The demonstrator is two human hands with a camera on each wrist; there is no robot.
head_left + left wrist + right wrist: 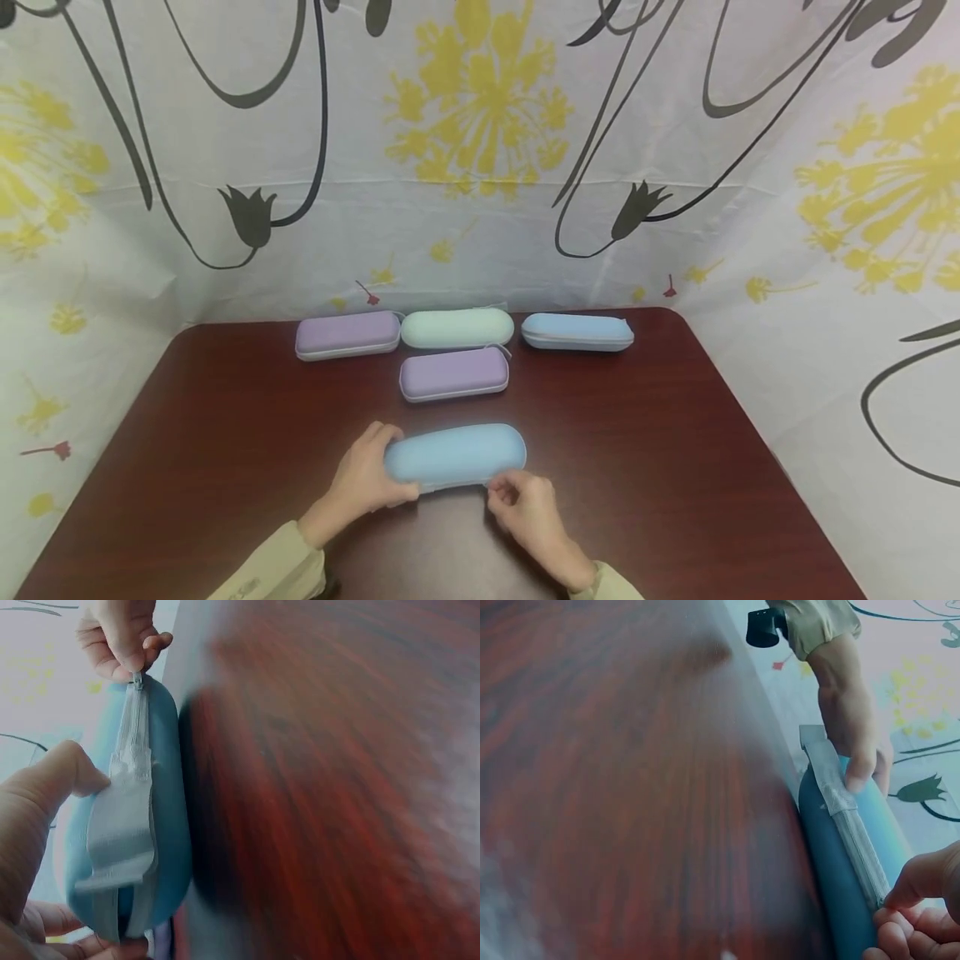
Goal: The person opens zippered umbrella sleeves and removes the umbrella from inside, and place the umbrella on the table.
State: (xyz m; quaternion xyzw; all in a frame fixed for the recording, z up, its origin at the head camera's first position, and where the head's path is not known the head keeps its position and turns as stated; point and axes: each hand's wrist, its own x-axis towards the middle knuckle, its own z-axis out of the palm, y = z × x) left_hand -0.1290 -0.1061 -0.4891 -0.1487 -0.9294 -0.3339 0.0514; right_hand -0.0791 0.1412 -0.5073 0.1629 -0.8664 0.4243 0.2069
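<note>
A light blue zippered hard case (pixel 457 454) lies near the front middle of the dark table. My left hand (pixel 363 475) grips its left end, thumb on the near side and fingers round the end. At the near right side, my right hand (pixel 534 512) pinches the small zipper pull (pixel 137 677) between thumb and fingers. Along the side facing me runs a grey zipper (pixel 862 859), and a grey fabric strip (pixel 124 821) covers part of it, its end sticking out. Below that strip, the left wrist view shows a dark gap between the zipper tapes.
A purple case (pixel 348 335), a mint green case (pixel 457 329) and another blue case (pixel 577 332) line the back edge of the table (pixel 225 433). A second purple case (pixel 454 374) lies before the mint one. Patterned cloth (pixel 480 233) hangs behind and at both sides.
</note>
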